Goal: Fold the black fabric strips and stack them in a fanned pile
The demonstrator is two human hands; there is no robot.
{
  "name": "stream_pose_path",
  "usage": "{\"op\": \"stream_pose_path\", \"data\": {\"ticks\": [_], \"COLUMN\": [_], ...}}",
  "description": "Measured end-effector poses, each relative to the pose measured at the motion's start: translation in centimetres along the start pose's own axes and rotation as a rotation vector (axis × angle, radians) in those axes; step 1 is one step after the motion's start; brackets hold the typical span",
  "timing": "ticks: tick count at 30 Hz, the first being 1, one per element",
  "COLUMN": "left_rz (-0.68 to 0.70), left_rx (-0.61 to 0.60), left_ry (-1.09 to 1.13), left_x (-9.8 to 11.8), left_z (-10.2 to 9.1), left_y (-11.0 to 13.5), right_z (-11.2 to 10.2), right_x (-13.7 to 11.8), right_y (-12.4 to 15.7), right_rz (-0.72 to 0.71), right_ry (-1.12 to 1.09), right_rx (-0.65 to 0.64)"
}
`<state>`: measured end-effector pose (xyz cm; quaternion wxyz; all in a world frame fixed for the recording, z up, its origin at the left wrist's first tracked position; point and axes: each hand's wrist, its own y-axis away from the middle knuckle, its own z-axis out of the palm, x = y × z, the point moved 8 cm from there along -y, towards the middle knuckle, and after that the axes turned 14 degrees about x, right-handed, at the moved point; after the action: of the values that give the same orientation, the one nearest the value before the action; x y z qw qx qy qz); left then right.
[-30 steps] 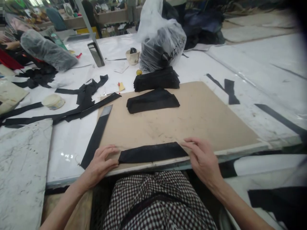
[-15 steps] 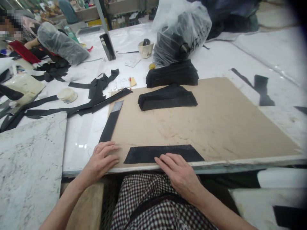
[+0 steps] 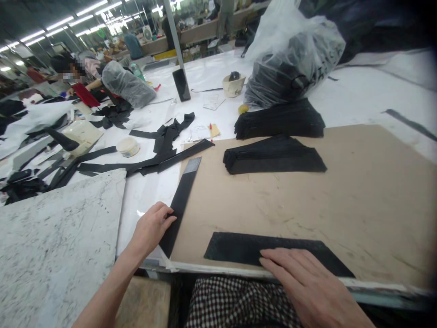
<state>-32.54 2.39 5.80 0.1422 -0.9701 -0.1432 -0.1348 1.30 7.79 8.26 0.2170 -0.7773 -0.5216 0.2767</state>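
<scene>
Head view: a white tabletop (image 3: pixel 146 191) is filling much of the scene, and a brown board (image 3: pixel 273 205) is lying on it, its near side running along the table's front edge. Two bundles of black pieces, a rear stack (image 3: pixel 280 120) and a front stack (image 3: pixel 276 160), are resting toward the board's far side, with a clear plastic bag (image 3: pixel 293 59) standing just behind. Loose black strips (image 3: pixel 167 139) and a round tub (image 3: pixel 128 147) are lying to the left; a speckled slab (image 3: pixel 61 241) is occupying the near left corner. Beyond, a phone (image 3: pixel 181 85) is standing at the foot of a pole (image 3: pixel 174 34), and ceiling lights (image 3: pixel 87 9) are shining over the room.

Near the front edge, a black piece (image 3: pixel 235 248) is lying flat on the board, its long axis running left to right, its slanted end pointing right and toward the wearer. The right hand (image 3: pixel 307 282) is resting on it palm down, fingers straight and side by side, clasping nothing. At the board's left edge, a black strip (image 3: pixel 184 189) is pointing away and slightly rightward, its grey end lying farthest. The left hand (image 3: pixel 150 230) is touching it with bent fingers, thumb and forefinger nearly meeting; whether they are pinching it cannot be told.
</scene>
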Motion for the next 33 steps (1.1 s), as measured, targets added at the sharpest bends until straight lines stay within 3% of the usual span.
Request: {"op": "stream_pose_path", "data": {"ticks": [3,6,11,14,16,20,23,28,31,33], "left_rz": [0.014,0.009,-0.107,-0.16,-0.143,-0.1,-0.136,-0.107,0.031,0.198], "left_rx": [-0.024,-0.018,0.007,0.027,0.045,0.061,0.046,0.097,0.199,0.265], "left_ry": [-0.055,-0.074,0.134,0.252,0.278,0.326,0.386,0.409,0.312,0.214], "left_x": [0.2,0.4,-0.1,-0.6,-0.6,-0.1,-0.1,1.3,3.9,6.6], "left_z": [0.1,-0.2,-1.3,-2.1,-2.5,-3.2,-4.5,-9.0,-11.4,-12.2], "left_y": [-0.4,-1.0,-2.0,-2.4,-2.5,-2.3,-1.6,0.0,1.3,2.6], "right_z": [0.0,1.9,8.4,12.5,14.9,18.1,18.9,18.3,15.8,13.3], "right_x": [-0.4,-0.8,-2.0,-2.7,-2.3,0.5,1.7,1.8,0.5,-1.0], "right_y": [-3.7,-7.3,-11.7,-14.0,-15.6,-18.4,-19.2,-19.8,-19.0,-17.1], "right_rz": [-0.044,-0.1,-0.24,-0.323,-0.307,-0.105,-0.037,0.035,0.055,0.133], "right_ry": [-0.019,-0.063,-0.166,-0.197,-0.169,-0.057,-0.06,-0.177,-0.294,-0.582], "right_rx": [0.021,-0.022,-0.209,-0.259,-0.272,-0.267,-0.245,-0.261,-0.284,-0.34]}}
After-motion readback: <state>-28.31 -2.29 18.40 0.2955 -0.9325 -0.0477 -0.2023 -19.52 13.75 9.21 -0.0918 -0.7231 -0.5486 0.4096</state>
